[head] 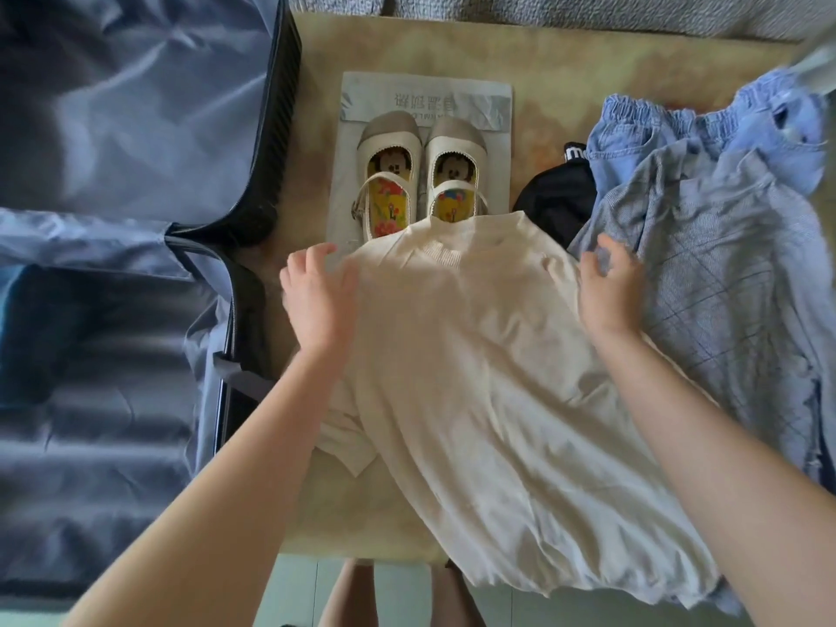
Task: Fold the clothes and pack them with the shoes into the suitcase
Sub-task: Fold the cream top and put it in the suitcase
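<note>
Head view: cream knit top (475, 355) spread flat on the beige desk (588, 61), neckline toward the far side, hem hanging over the near desk edge above the floor (294, 590). Left hand (316, 296) palm-down on the top's left shoulder edge, fingers (316, 255) loosely spread and gripping nothing. Right hand (608, 291) at the right shoulder edge, fingers (606, 246) bent downward; impossible to tell whether pinching fabric. Pair of cream strap shoes (420, 174) side by side on a printed bag (493, 106), heels just under the neckline. Open suitcase (135, 219) with blue lining at the left, its dark ribbed rim just beside the left hand, a narrow bare strip of desk between rim and shoes. Black garment (556, 196) near the right shoulder. Blue elastic-waist shorts (678, 124) and a checked blue-grey garment (724, 273) heaped along the right, touching the top's right edge. Bare desk beyond the shoes.
</note>
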`<state>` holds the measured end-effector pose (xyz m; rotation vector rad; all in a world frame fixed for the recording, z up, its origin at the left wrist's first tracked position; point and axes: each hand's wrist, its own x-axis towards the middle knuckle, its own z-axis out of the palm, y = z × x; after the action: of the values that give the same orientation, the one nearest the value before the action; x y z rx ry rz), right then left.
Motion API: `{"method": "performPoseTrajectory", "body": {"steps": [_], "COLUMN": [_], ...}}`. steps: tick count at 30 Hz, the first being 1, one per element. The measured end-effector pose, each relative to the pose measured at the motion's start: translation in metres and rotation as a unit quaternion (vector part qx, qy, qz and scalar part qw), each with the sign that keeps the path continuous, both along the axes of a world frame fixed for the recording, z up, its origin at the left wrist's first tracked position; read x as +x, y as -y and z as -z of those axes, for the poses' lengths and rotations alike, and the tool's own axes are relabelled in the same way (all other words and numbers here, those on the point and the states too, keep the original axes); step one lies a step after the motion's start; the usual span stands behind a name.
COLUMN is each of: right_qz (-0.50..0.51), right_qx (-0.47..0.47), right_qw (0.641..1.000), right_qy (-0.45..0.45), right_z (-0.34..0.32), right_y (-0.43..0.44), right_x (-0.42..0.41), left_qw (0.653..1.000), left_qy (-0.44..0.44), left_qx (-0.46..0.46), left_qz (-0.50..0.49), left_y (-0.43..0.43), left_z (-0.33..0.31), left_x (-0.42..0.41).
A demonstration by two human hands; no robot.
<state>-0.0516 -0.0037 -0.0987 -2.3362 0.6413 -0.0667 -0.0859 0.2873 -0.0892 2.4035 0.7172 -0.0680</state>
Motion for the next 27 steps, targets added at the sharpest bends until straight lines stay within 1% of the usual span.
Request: {"method": "performPoseTrajectory", "body": {"steps": [3, 5, 7, 9, 11, 13, 15, 19, 21, 23, 25, 27], "right_qz": [-0.080, -0.123, -0.137, -0.148, -0.183, -0.222, -0.251, -0.282, -0.282, -0.275, -0.271, -0.286], "right_qx": [-0.051, -0.076, -0.086, -0.087, -0.088, -0.097, -0.108, -0.109, -0.110, -0.122, -0.127, -0.130], "right_qw": [0.995, 0.989, 0.987, 0.985, 0.978, 0.969, 0.959, 0.949, 0.947, 0.947, 0.948, 0.944], "right_qy": [0.044, 0.040, 0.017, -0.009, -0.037, -0.057, -0.069, -0.092, -0.106, -0.110, -0.108, -0.102], "right_z": [0.011, 0.019, 0.023, 0.023, 0.020, 0.016, 0.013, 0.017, 0.021, 0.024, 0.025, 0.026], "right_y": [0.002, 0.002, 0.000, -0.003, -0.008, -0.015, -0.026, -0.047, -0.051, -0.052, -0.051, -0.051], "right_x": [-0.036, -0.073, -0.114, -0.152, -0.186, -0.215, -0.238, -0.270, -0.279, -0.283, -0.283, -0.285], "left_qw": [0.999, 0.998, 0.996, 0.986, 0.969, 0.949, 0.935, 0.911, 0.904, 0.907, 0.910, 0.906], "left_qy": [0.020, 0.010, -0.025, -0.092, -0.152, -0.186, -0.208, -0.217, -0.238, -0.247, -0.229, -0.201], "left_qx": [-0.033, -0.053, -0.079, -0.116, -0.150, -0.190, -0.219, -0.273, -0.291, -0.291, -0.296, -0.318], "left_qz": [-0.007, -0.015, -0.031, -0.072, -0.124, -0.170, -0.188, -0.218, -0.203, -0.178, -0.176, -0.191], "left_y": [0.020, 0.034, 0.045, 0.055, 0.061, 0.065, 0.070, 0.075, 0.077, 0.080, 0.083, 0.085], "left_z": [0.001, 0.001, 0.004, 0.008, 0.013, 0.013, 0.011, 0.012, 0.014, 0.012, 0.009, 0.007], "left_x": [-0.034, -0.068, -0.105, -0.139, -0.170, -0.191, -0.202, -0.208, -0.209, -0.210, -0.212, -0.217]}}
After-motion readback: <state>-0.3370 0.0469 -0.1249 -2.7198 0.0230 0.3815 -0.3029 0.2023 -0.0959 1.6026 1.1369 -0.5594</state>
